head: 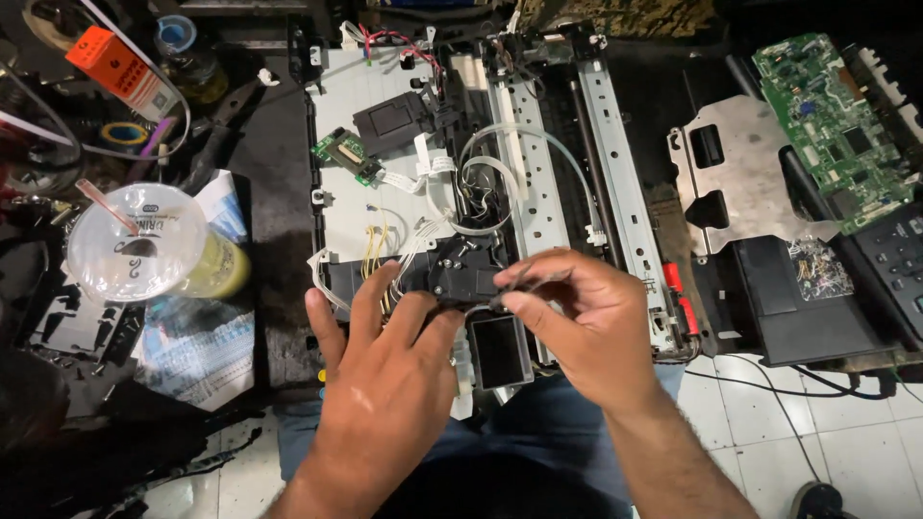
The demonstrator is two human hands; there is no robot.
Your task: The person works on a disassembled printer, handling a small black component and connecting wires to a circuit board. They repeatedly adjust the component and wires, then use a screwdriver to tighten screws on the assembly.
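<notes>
While the opened printer chassis point(500, 192) lies across the person's lap and the dark counter point(279, 240), both hands work at its near edge. The left hand point(385, 384) lies flat over the black carriage assembly point(461, 269), its fingers spread and pressing down on the part rather than closed round anything. The right hand point(586, 327) comes in from the right, its thumb and forefinger pinched shut on a small dark part point(500, 300) at the near right corner of the carriage assembly; what that part is cannot be told. Just near of the pinch sits a small black display panel point(498, 351). White flat ribbon cables point(481, 187) and a clear tube point(567, 163) loop over the middle of the chassis, beside two metal rails point(615, 154) that run from far to near. A small green circuit board point(346, 154) rests on the grey plate at the far left of the chassis. To the right lie a bare metal shield plate point(750, 183) and a larger green circuit board point(832, 125). At the left, a clear plastic cup with a lid and straw point(135, 240) stands on crumpled printed paper point(197, 336).
</notes>
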